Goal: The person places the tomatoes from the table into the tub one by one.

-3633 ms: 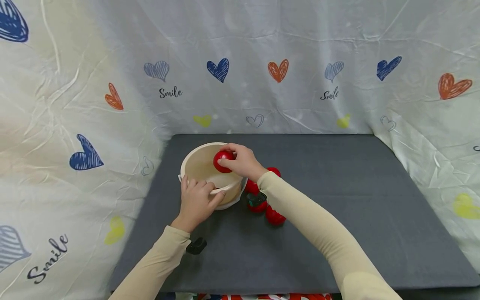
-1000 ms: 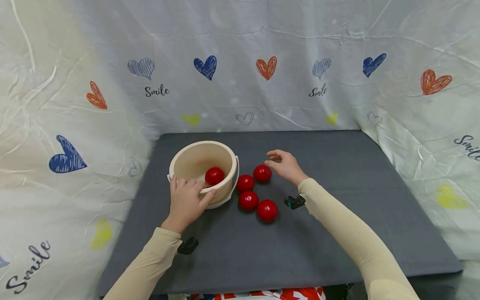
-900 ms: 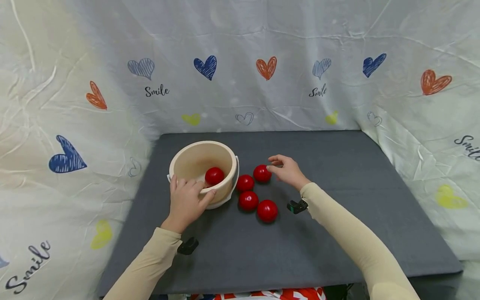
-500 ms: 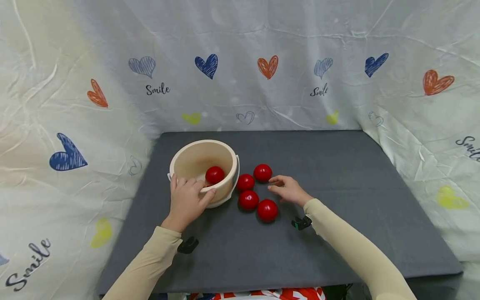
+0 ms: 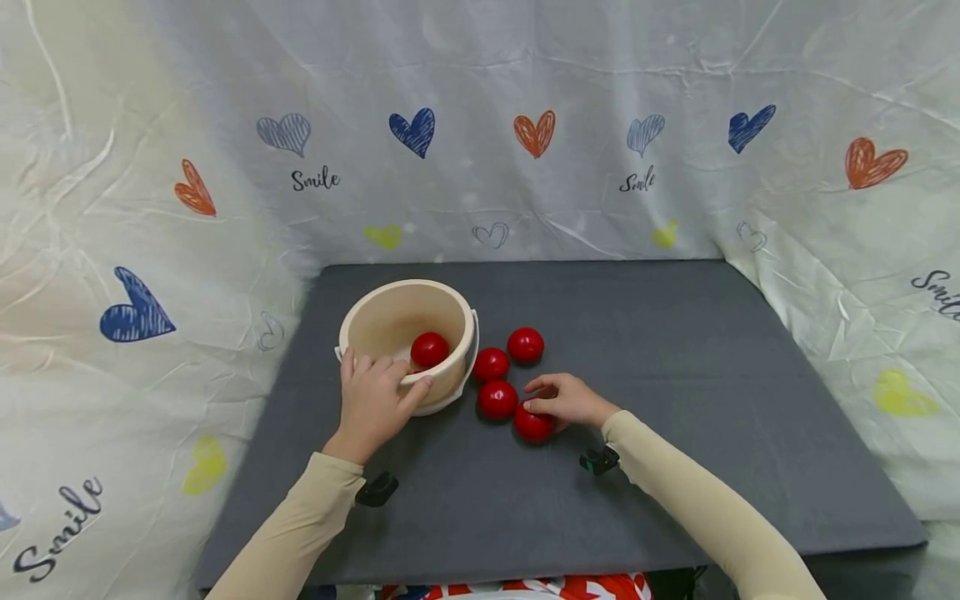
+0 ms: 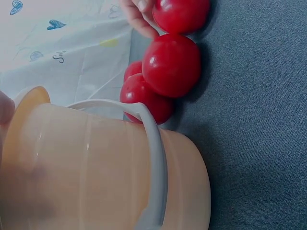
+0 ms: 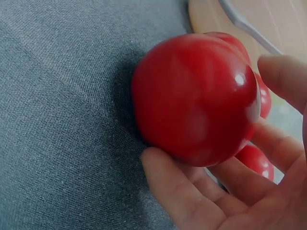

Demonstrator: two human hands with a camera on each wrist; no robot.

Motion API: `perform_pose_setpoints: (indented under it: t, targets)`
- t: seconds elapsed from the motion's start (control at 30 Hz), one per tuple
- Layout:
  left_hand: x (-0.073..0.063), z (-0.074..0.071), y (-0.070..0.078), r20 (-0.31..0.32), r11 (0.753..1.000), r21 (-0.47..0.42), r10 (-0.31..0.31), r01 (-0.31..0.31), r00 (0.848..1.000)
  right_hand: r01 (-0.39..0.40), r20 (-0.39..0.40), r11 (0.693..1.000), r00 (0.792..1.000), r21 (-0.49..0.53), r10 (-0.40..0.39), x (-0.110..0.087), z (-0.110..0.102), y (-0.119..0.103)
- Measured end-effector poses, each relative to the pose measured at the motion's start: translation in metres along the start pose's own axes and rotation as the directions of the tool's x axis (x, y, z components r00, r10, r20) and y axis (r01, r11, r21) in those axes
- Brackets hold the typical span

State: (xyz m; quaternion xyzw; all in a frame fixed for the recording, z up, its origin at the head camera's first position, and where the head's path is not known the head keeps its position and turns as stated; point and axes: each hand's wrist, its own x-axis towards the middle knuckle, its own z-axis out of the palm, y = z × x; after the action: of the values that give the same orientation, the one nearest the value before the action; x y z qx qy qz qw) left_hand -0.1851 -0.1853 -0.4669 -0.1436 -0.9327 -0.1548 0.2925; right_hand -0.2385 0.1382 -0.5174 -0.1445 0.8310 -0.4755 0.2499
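Note:
My left hand (image 5: pixel 373 410) grips the near rim of a cream bucket (image 5: pixel 447 388), which stands at the left of the table. Inside the bucket lies a red ball (image 5: pixel 429 351); the near wall hides part of the bottom. My right hand (image 5: pixel 573 402) is round the nearest red ball (image 5: pixel 533 427) on the table. In the right wrist view its fingers curl round the far side and underside of that ball (image 7: pixel 192 100), with the thumb close beside it. Three more red balls sit between hand and bucket, one (image 5: pixel 497 401) right beside the held one.
The bucket's white handle (image 5: pixel 476 354) hangs down its right side. A dark grey cloth (image 5: pixel 675 467) covers the table. Behind and at both sides hangs a white curtain (image 5: pixel 450 67) printed with hearts. The other two loose balls (image 5: pixel 491 365) (image 5: pixel 525 345) lie farther back.
One ball went from my right hand into the bucket. That hand then moved away right, came toward me past the farthest ball, and closed round the nearest one. My left hand stays on the rim.

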Motion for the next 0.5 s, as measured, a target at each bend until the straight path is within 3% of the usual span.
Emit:
perform_pose_setpoints:
  t: [0.5]
  targets:
    - [-0.0003,0.0007,-0.0002,-0.018,1.0,0.005,0.002,-0.002,1.0,0.012,0.03,0.999,0.999,-0.031,-0.011,0.0029,0.0014,-0.0023]
